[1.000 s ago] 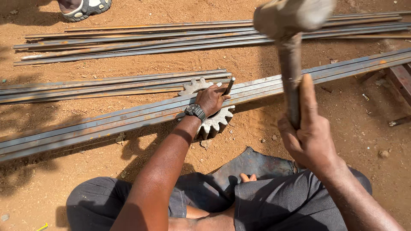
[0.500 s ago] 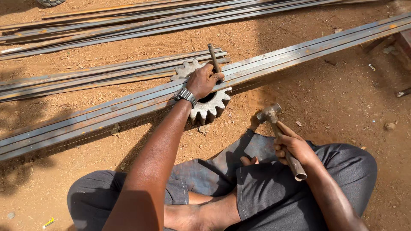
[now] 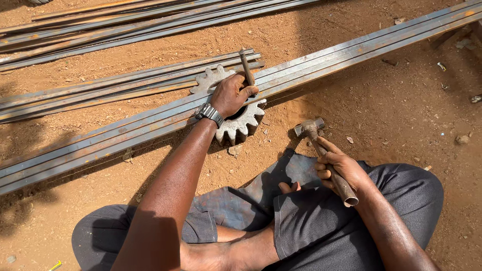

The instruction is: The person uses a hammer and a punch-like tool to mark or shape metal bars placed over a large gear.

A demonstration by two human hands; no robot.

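While the person sits cross-legged on the red dirt ground (image 3: 401, 110), the left hand (image 3: 232, 94) is closed around a rusty steel punch (image 3: 246, 68), whose upper end sticks out above the fist toward 12 o'clock. That grip is fully wrapped, thumb across the fingers, with the punch standing nearly upright and its lower tip, hidden by the hand, set on or near a long bundle of flat steel bars (image 3: 351, 50). These bars run from 8 o'clock to 2 o'clock across the view and lie over a large toothed gear wheel (image 3: 240, 125), which rests on the ground under them. A dark wristwatch (image 3: 209, 113) sits on the left wrist.

At 4 o'clock from the gear, the right hand (image 3: 341, 168) is closed firmly around the shaft of a hammer (image 3: 321, 150), near its lower end; the metal head (image 3: 308, 126) hangs low, just above or touching the dirt, I cannot tell which. Two more bundles of flat bars (image 3: 100, 88) lie farther off toward 10 and 11 o'clock.

As a judgement, the punch is stiff, hard and fairly light, rough with rust so not slippery; it is best held at mid-length, fingers clear of its top. The hammer looks head-heavy, best held low on the shaft. The bars seem long, heavy and springy, with sharp edges, and the gear is dense and stable.
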